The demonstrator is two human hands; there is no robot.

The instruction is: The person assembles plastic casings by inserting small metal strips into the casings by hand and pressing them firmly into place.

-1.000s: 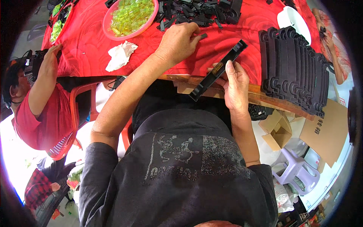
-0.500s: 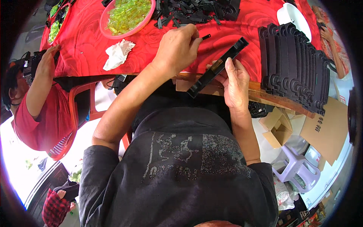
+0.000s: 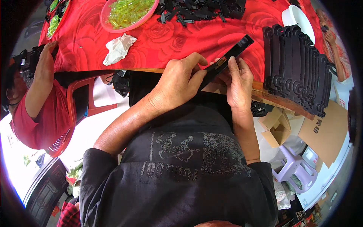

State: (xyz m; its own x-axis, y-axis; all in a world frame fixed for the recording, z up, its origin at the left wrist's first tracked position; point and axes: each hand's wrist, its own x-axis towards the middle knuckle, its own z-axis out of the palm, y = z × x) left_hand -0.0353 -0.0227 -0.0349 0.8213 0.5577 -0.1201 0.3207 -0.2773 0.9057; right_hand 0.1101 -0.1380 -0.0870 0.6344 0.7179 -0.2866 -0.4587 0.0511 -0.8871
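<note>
My right hand [image 3: 240, 85] grips a long, narrow black plastic housing [image 3: 238, 49], tilted with its far end up to the right. The thumb lies on top of it, beside a small amber-brown part [image 3: 221, 61] set in its channel. My left hand [image 3: 177, 83] is bent over the near half of the housing, thumb and fingers pinched together there. A small black plastic piece [image 3: 212, 68] shows partly at those fingertips, against the housing; most of it is hidden. The near end of the housing is behind my left hand.
A pink-rimmed bowl of yellow-green clear pieces [image 3: 104, 20], a heap of black parts [image 3: 196, 11] and crumpled tissue [image 3: 119, 49] lie on the red cloth. Stacked curved black parts [image 3: 293, 64] and a white basin [image 3: 298, 17] stand at right. A co-worker [image 3: 41, 109] sits left.
My left hand has come down from near the black heap, with the small black piece, to the housing. The right hand has barely moved with the housing.
</note>
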